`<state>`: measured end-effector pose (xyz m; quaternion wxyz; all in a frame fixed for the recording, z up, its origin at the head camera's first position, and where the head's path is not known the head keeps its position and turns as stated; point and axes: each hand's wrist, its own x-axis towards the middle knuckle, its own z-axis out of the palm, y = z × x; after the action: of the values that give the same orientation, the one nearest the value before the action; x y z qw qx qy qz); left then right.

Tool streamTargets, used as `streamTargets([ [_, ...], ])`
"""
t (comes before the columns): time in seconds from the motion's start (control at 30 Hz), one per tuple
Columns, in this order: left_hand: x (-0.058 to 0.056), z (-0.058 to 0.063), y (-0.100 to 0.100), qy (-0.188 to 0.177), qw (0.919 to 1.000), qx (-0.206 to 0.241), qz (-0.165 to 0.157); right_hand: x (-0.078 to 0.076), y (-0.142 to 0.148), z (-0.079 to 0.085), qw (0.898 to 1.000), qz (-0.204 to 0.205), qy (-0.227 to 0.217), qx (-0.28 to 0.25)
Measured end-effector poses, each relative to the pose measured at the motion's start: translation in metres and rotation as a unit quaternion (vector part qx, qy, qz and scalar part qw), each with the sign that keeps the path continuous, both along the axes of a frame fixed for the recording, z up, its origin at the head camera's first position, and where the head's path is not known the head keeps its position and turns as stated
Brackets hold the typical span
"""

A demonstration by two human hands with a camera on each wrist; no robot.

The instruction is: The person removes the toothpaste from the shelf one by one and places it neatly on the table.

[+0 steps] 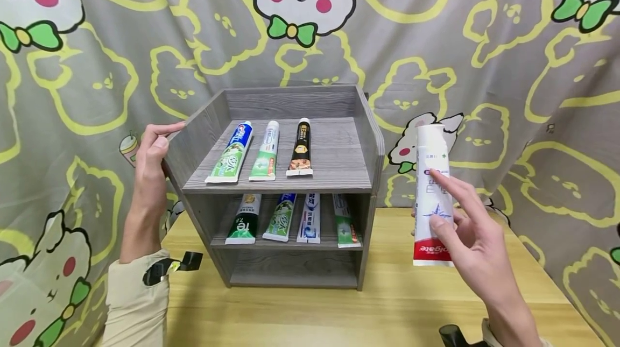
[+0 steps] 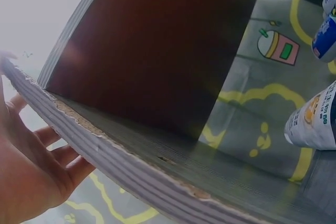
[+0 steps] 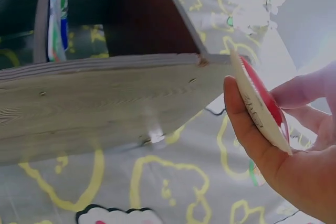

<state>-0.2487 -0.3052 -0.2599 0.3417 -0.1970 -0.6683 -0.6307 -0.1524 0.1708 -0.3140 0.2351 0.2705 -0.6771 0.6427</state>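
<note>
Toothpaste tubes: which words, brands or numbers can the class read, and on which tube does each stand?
"olgate" (first letter unclear, likely "Colgate"): red band of the held tube
"抗敏感" (likely): white-and-blue tube on the middle shelf
Unclear: large lettering on the dark green tube
Too small or blurred to quote surely: all remaining print, including the black tube's

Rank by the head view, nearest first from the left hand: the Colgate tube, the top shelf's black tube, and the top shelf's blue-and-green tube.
1. Blue-and-green tube: top shelf, leftmost.
2. Black tube: top shelf, rightmost.
3. Colgate tube: in the right hand, far right.
</note>
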Motion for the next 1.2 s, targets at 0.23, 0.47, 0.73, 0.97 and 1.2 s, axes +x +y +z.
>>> streamTargets([
  [0.23,-0.002,0.0,0.002,0.003,0.9998,0.005,-0.022,-0.013,0.009,-0.016,0.999,-0.003,-0.041,0.004],
  [0.47,-0.003,-0.003,0.003,0.003,0.9998,0.004,-0.019,-0.032,0.014,-0.035,0.996,-0.033,-0.075,0.021],
  [0.73,-0.004,-0.005,0.002,-0.005,0.9998,-0.004,-0.019,-0.053,0.015,-0.057,0.991,-0.031,-0.129,-0.026],
  [0.97,-0.005,-0.003,0.002,0.01,0.9995,0.015,-0.026,-0.067,0.018,-0.073,0.984,-0.018,-0.161,-0.068],
  [1.2,-0.005,-0.005,-0.001,0.01,0.9997,0.016,-0.018,-0.077,0.019,-0.087,0.979,-0.013,-0.192,-0.073],
])
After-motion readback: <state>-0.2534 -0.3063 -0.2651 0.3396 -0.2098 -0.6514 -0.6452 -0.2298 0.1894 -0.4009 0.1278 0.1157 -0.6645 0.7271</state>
